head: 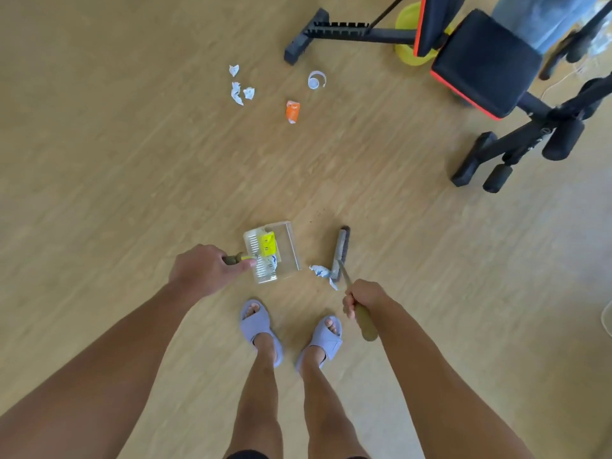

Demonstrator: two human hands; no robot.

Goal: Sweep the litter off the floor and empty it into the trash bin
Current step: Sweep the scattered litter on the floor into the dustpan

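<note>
My left hand (pixel 202 270) grips the handle of a clear dustpan (pixel 288 246) standing on the wooden floor. A yellow wrapper (pixel 267 244) and a white scrap lie inside it. My right hand (pixel 362 299) holds the olive handle of a broom whose grey brush head (pixel 341 251) rests on the floor right of the pan. A crumpled white-blue paper (pixel 320 271) lies between pan and brush. Farther off lie several white paper balls (pixel 240 89), an orange packet (pixel 292 111) and a white plastic ring (pixel 316 80). No trash bin shows.
A black and red exercise bench (pixel 483 58) with its frame stands at the upper right, a yellow object (pixel 405 31) behind it. My feet in lilac slippers (pixel 260 326) stand just behind the dustpan. A white edge (pixel 607 321) shows at the far right.
</note>
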